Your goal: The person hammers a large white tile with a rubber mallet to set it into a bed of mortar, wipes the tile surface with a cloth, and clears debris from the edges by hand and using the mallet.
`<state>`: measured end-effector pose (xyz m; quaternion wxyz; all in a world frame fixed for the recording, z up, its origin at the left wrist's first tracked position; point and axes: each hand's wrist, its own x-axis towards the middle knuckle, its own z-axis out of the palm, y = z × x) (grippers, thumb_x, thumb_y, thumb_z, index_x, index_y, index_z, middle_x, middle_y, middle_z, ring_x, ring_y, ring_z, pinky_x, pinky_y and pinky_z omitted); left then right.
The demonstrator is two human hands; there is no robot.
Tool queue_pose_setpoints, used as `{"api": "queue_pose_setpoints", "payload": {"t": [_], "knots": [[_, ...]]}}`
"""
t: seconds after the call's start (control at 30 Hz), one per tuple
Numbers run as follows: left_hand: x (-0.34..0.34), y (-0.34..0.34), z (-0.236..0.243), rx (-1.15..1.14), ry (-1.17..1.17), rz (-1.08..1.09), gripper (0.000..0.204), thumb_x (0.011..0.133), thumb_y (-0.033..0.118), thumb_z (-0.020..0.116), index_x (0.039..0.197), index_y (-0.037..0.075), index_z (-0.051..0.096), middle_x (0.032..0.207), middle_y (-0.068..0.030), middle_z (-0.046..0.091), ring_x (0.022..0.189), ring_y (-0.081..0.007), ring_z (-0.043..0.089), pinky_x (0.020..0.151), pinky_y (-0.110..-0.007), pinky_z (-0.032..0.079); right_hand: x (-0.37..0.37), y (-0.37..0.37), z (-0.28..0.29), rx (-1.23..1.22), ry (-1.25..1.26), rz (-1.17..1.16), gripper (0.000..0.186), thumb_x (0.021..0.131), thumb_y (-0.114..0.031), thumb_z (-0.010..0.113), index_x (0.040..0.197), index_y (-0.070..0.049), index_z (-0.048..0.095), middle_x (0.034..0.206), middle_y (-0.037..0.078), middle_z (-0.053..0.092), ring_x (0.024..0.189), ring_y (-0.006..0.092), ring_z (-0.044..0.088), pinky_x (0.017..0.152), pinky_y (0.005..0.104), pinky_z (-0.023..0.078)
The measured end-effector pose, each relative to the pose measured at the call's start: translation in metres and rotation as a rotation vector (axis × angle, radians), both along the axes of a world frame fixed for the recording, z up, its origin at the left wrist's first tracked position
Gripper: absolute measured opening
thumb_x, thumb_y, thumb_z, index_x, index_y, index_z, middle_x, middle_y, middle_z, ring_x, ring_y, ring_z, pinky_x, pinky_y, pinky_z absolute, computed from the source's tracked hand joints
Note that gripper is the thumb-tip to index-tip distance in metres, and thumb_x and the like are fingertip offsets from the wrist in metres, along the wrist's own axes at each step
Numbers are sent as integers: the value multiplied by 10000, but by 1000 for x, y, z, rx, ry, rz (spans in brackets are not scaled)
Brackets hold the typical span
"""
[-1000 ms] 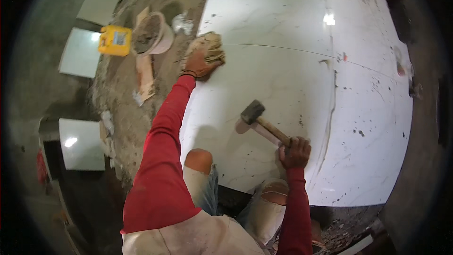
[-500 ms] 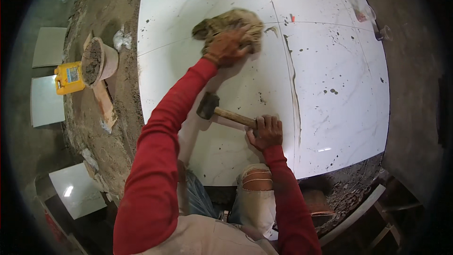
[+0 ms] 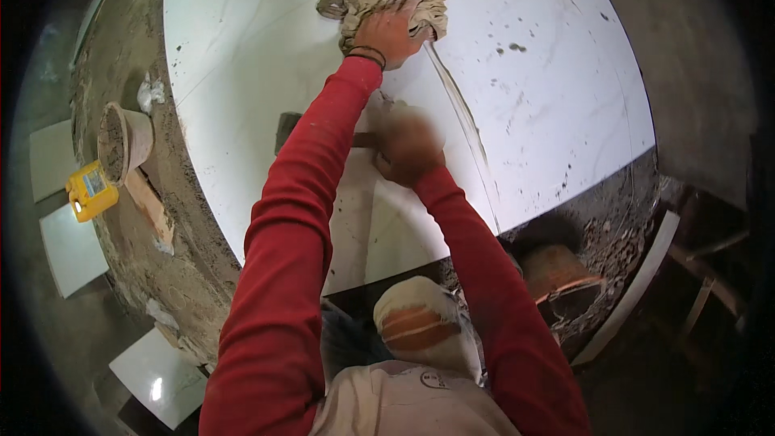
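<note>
My left hand (image 3: 387,36) grips and presses a crumpled beige cloth (image 3: 351,4) on the white marbled tiles (image 3: 557,97) near the top of the view. Below it my right hand (image 3: 408,145), blurred, is closed round the wooden handle of a hammer, whose dark head (image 3: 286,125) shows to the left, partly hidden by my left forearm. A muddy streak (image 3: 456,101) runs down the tiles from the cloth, and dark specks dot the surface.
Along the left lie rough mortar (image 3: 198,291), a bucket of mix (image 3: 136,145), a yellow jerrycan (image 3: 93,192), a board (image 3: 152,210) and loose tiles (image 3: 69,242). At lower right are rubble, a rusty bucket (image 3: 550,270) and a pale strip (image 3: 622,299).
My left hand has moved the cloth from the tiles' left edge rightward and further forward. My right hand has moved forward and left with the hammer. The view has shifted.
</note>
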<state>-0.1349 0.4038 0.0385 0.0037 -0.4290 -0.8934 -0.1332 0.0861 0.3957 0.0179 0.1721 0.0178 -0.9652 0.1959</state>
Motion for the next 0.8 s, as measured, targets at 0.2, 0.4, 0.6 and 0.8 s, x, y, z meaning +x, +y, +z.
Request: {"api": "queue_pose_setpoints", "payload": {"t": [0.2, 0.4, 0.6, 0.8], "knots": [[74, -22, -7, 79, -13, -68, 736, 912, 526, 534, 1505, 142, 330, 1509, -174, 409, 1166, -433, 570, 1022, -480, 449, 21, -41, 4, 8, -185, 14, 495, 798, -390, 654, 1157, -51, 607, 1133, 170, 590, 1131, 331, 514, 947, 456, 428], [185, -25, -10, 161, 57, -185, 672, 916, 460, 539, 1482, 137, 375, 1543, -167, 362, 1166, -395, 599, 978, -453, 500, 90, -131, -48, -828, -19, -30, 483, 842, -342, 611, 1208, -35, 546, 1205, 186, 545, 1131, 355, 502, 950, 458, 418], [286, -53, -8, 117, -129, -245, 653, 887, 438, 566, 1457, 145, 438, 1506, -213, 403, 1143, -367, 610, 929, -463, 518, 118, -174, 8, -236, -223, -95, 492, 791, -339, 703, 1120, -20, 526, 1069, 130, 514, 1058, 307, 506, 937, 439, 398], [372, -59, 19, -123, -357, -435, 557, 904, 309, 566, 1422, 133, 463, 1224, -200, 647, 822, -335, 699, 732, -422, 563, 177, -162, 20, -311, 18, 22, 612, 801, -346, 721, 1256, -12, 485, 1247, 182, 499, 1186, 354, 472, 1027, 487, 363]]}}
